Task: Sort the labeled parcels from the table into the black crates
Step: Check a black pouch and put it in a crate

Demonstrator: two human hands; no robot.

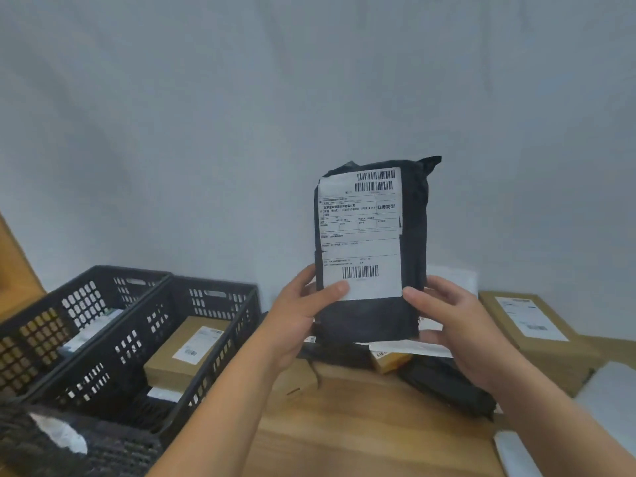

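Several parcels already lay in the black crates at the lower left of the frame. A labelled cardboard box (186, 354) sat in the middle crate (220, 296), and paler packets showed inside the far-left crate (86, 282). A third crate (113, 452) in the bottom left corner held something white, too blurred to name.

Both hands were clamped on one black parcel (413, 242), held upright at the centre of the frame with its white label facing the camera. The left hand (303, 315) gripped its lower left edge, thumb on the label, and the right hand (451, 325) gripped its lower right edge. The parcel was lifted clear of the table (361, 432) and not yet in any crate.

The sort looked partway through, probably at the label-reading step. Left on the table at the lower right were a second labelled box (537, 333), a black bag (447, 387), a small brown box (390, 362) and white mailers (609, 394).
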